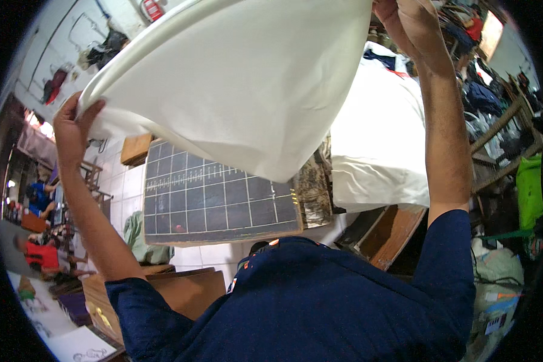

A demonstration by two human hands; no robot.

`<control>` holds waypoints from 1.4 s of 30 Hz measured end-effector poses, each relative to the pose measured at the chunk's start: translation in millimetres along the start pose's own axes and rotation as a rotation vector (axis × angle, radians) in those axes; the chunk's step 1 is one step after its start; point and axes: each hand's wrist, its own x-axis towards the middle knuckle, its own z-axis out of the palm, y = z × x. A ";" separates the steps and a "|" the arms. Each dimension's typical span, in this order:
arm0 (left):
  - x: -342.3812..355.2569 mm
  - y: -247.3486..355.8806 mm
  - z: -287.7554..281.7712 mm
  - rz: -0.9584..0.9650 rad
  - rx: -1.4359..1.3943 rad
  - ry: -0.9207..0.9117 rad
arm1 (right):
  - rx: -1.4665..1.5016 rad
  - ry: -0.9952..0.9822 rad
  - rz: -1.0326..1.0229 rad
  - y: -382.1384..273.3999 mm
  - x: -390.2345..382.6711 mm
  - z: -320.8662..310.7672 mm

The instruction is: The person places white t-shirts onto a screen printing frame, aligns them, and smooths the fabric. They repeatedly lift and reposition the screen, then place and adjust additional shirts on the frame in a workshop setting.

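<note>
A large white fabric sheet (229, 78) is stretched in the air between my two raised hands. My left hand (75, 114) grips its folded edge at the left, thumb and fingers closed on it. My right hand (407, 21) is high at the top right, holding the other end; its fingertips are partly cut off by the frame edge. Below the sheet lies a dark board with a white grid (223, 202), partly hidden by the hanging fabric. To its right, white cloth (374, 151) is spread in layers, beside camouflage-patterned fabric (314, 196).
Cardboard (184, 289) lies at lower left, green cloth (140, 232) beside the board, and a wooden box (392, 232) at lower right. Co-workers (39, 253) (39, 199) sit at far left; another person (473, 27) is at upper right, beyond heaps of bags and fabric (495, 102).
</note>
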 end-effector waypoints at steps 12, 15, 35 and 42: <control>25.8 -121.5 -202.8 -0.251 -0.134 0.536 | -0.326 -0.069 0.247 116.3 -3.8 114.8; 64.0 -160.9 -161.8 -0.151 -0.283 0.223 | -0.279 -0.078 0.389 149.2 -17.8 151.1; -358.4 -176.3 183.0 -1.365 -1.692 -0.540 | 0.561 0.709 1.109 338.2 -151.0 340.2; -378.0 -330.6 88.2 -1.484 -1.282 1.010 | 0.511 0.503 1.031 328.2 -152.7 314.9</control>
